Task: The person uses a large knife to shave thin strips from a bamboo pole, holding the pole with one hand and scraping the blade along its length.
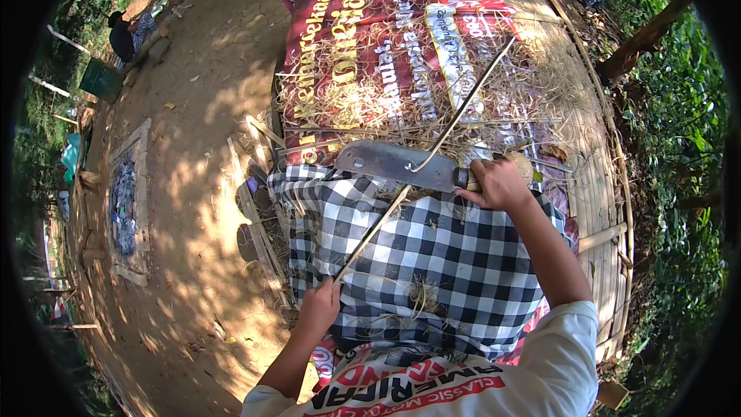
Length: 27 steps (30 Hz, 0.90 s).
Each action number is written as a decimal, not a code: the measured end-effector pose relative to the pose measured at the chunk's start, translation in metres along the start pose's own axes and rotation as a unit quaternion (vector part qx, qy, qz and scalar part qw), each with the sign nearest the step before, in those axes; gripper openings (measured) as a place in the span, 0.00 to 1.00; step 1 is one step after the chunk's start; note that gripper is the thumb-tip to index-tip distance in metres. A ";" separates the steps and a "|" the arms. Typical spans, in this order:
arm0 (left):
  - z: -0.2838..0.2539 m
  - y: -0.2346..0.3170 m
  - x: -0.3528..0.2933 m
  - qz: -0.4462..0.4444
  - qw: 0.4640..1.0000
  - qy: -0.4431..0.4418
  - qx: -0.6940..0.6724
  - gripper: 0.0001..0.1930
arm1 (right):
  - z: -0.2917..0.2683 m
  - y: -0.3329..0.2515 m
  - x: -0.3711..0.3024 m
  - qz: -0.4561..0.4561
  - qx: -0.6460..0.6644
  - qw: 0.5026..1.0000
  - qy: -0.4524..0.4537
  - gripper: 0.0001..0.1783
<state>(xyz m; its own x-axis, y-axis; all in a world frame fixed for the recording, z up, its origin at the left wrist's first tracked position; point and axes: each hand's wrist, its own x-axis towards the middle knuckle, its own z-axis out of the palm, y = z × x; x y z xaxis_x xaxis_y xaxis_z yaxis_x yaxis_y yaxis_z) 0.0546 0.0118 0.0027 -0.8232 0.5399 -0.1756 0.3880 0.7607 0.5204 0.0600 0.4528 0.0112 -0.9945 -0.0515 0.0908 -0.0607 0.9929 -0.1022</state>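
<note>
My right hand (500, 184) is closed round the handle of a broad-bladed machete (397, 162). Its dark blade points left, lying nearly level above my lap. A long thin strip (472, 94), dark on one side and pale on the other, slants from lower left to upper right and crosses the blade. A small pale curl of shaving shows at that crossing. My left hand (319, 306) grips the strip's near end, fingers wrapped round it. Black-and-white checked cloth (448, 251) covers my legs under both hands, with a few shavings on it.
Ahead, a red printed banner (328, 35) strewn with curly shavings (347, 104) covers part of a bamboo-slat platform (594, 185). Split bamboo pieces (251, 201) lean at its left edge. Beyond are a framed ash pit (143, 193), a green bin (100, 79) and a seated person (123, 37).
</note>
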 end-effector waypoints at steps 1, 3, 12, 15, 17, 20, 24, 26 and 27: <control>0.001 0.001 0.000 -0.007 1.000 -0.001 0.004 0.10 | 0.000 0.018 -0.003 0.038 -0.010 0.999 0.010 0.35; 0.000 0.002 -0.001 -0.019 1.000 -0.011 0.015 0.09 | -0.012 0.059 -0.013 0.154 -0.013 0.988 0.023 0.31; -0.004 -0.002 0.006 0.006 0.998 -0.041 0.046 0.10 | -0.034 0.108 -0.039 0.295 -0.037 0.955 0.020 0.31; -0.005 -0.003 0.005 -0.022 0.997 -0.060 0.048 0.11 | -0.027 0.099 -0.029 0.284 -0.007 0.958 0.044 0.31; -0.004 -0.001 0.004 -0.039 0.996 -0.063 0.051 0.12 | -0.023 0.092 -0.022 0.291 0.022 0.956 0.024 0.31; -0.003 -0.003 0.003 -0.052 0.995 -0.065 0.058 0.12 | -0.032 0.067 -0.015 0.242 -0.001 0.970 -0.038 0.34; -0.008 -0.002 0.001 -0.062 0.994 -0.063 0.061 0.12 | -0.031 0.074 -0.023 0.134 -0.055 0.989 -0.041 0.34; -0.007 -0.007 -0.003 -0.056 0.995 -0.051 0.061 0.13 | -0.034 0.097 -0.030 0.138 -0.071 0.988 -0.010 0.33; -0.005 -0.010 -0.003 -0.045 0.996 -0.051 0.065 0.14 | -0.032 0.119 -0.038 0.198 -0.073 0.977 0.003 0.32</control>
<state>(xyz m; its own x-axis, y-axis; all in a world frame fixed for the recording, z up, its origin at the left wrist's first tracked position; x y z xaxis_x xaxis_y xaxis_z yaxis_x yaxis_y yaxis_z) 0.0512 0.0007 0.0024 -0.8135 0.4959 -0.3038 0.3703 0.8445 0.3868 0.0934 0.5761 0.0277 -0.9370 0.3404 0.0787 0.3423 0.9395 0.0109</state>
